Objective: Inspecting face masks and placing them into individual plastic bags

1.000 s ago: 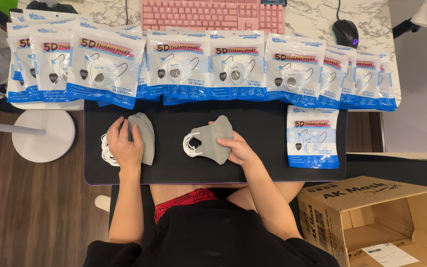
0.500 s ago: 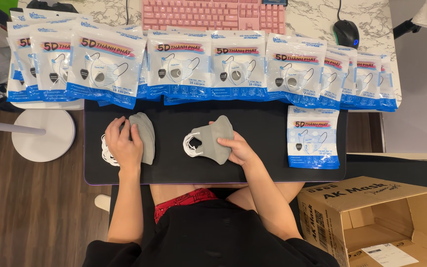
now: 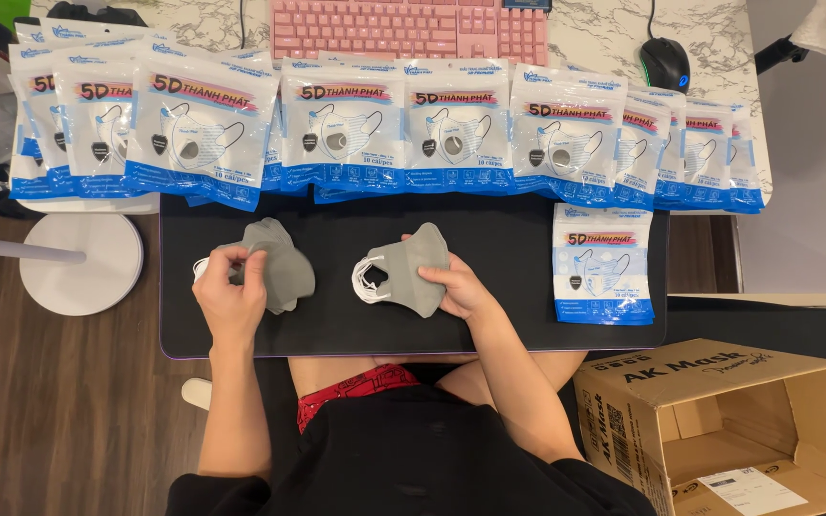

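Head view looks straight down on a black mat laid across the near edge of a desk. Left hand lies on the left side of the mat, its fingers closed on a stack of grey face masks; the stack sits just far and to the right of the palm, touching the fingertips, with white ear loops showing at its left edge. Right hand rests near the mat's middle, thumb and fingers pinching the near right corner of a second grey mask stack. That stack lies to the left of the hand, its long axis running roughly left to right, white loops at its left end. Each stack is under its own hand, well apart from the other. Along the far edge stands a row of blue-and-white mask packets, one more packet lies at the mat's right end, and an open cardboard box sits near right
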